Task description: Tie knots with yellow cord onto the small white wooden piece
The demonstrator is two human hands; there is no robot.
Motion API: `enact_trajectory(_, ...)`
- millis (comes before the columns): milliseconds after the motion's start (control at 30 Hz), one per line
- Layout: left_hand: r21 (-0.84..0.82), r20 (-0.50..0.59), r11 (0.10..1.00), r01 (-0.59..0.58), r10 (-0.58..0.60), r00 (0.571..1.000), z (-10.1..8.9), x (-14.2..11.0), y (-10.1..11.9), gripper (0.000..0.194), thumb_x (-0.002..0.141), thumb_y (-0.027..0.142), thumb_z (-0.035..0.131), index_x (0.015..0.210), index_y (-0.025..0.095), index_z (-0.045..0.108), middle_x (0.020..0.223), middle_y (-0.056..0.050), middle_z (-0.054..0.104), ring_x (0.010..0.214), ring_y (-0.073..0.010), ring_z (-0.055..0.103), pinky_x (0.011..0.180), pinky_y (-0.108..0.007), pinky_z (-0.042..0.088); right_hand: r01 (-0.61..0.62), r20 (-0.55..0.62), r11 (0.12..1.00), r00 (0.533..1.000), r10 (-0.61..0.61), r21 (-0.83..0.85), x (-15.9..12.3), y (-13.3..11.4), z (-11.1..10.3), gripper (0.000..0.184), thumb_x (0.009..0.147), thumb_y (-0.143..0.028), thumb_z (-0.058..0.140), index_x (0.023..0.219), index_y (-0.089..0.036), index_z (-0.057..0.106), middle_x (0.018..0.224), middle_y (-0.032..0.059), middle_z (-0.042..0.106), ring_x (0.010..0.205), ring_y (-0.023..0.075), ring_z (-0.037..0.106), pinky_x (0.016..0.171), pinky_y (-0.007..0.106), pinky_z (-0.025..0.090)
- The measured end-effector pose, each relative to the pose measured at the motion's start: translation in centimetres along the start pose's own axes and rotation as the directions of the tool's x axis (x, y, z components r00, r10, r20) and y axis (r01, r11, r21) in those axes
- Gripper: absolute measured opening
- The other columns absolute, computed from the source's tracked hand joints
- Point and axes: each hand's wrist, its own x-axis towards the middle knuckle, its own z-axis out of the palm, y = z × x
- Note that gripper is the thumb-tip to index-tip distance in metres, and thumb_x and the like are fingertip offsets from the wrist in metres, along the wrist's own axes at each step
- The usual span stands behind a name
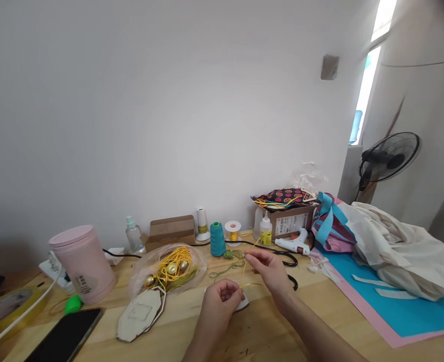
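My left hand [222, 304] is closed in a pinch low in the middle, with a thin yellow cord [252, 284] at its thumb and fingertip. Under its fingers lies a small white piece with a dark edge [243, 304], mostly covered. Slightly higher and to the right, my right hand [269, 271] pinches at a yellow strand that hangs from its fingertips. Just behind the hands is a tangle of green thread [233, 254]. Black-handled scissors [290, 259] lie partly hidden behind my right hand.
A teal thread cone [217, 239], a gold spool [233, 232], a glue bottle [266, 231] and a glue gun [294, 243] line the back. Left are a bag of yellow cords [172, 264], cut white panels [141, 314], a phone [65, 334] and a pink canister [84, 264]. Fabric [403, 241] lies right.
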Motion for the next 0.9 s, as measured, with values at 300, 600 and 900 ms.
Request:
enact_trajectory(300, -0.032, -0.067, 0.99, -0.14, 0.138, 0.988, -0.5, 0.3, -0.2, 0.012, 0.06, 0.025, 0.061, 0.057, 0.014, 0.059, 0.053, -0.001, 0.057, 0.053, -0.0133, 0.05, 0.049, -0.021, 0.035, 0.381, 0.348, 0.845, 0.903, -0.253, -0.374, -1.6, 0.8, 1.1, 0.014, 0.071, -0.022, 0.051, 0.071, -0.022, 0.065, 0.065, 0.0004, 0.062, 0.06, 0.0133, 0.053, 0.055, 0.022, 0.04)
enact_trajectory(600, -0.398, 0.016, 0.918, 0.007, -0.001, 1.0, -0.6, 0.8, -1.1, 0.025, 0.054, 0.03, 0.069, 0.071, 0.012, 0.066, 0.053, -0.001, 0.06, 0.044, -0.0073, 0.044, 0.046, -0.019, 0.034, -0.117, 0.209, 0.989, 0.973, 0.096, 0.091, -1.2, 1.5, 1.5, 0.025, 0.059, -0.038, 0.064, 0.068, -0.015, 0.061, 0.063, 0.0037, 0.064, 0.058, 0.015, 0.057, 0.056, 0.027, 0.045)
enact_trajectory(900, -0.316, -0.095, 0.948, 0.032, -0.065, 0.993, -0.6, 0.4, 0.0, 0.022, 0.043, 0.029, 0.073, 0.053, 0.012, 0.063, 0.04, 0.002, 0.055, 0.035, -0.0068, 0.041, 0.038, -0.018, 0.03, 0.383, 0.104, 0.881, 0.924, -0.369, -0.277, -1.5, 0.5, 0.7, 0.012, 0.07, -0.028, 0.055, 0.072, -0.021, 0.065, 0.071, 0.0046, 0.06, 0.069, 0.0171, 0.053, 0.057, 0.026, 0.043)
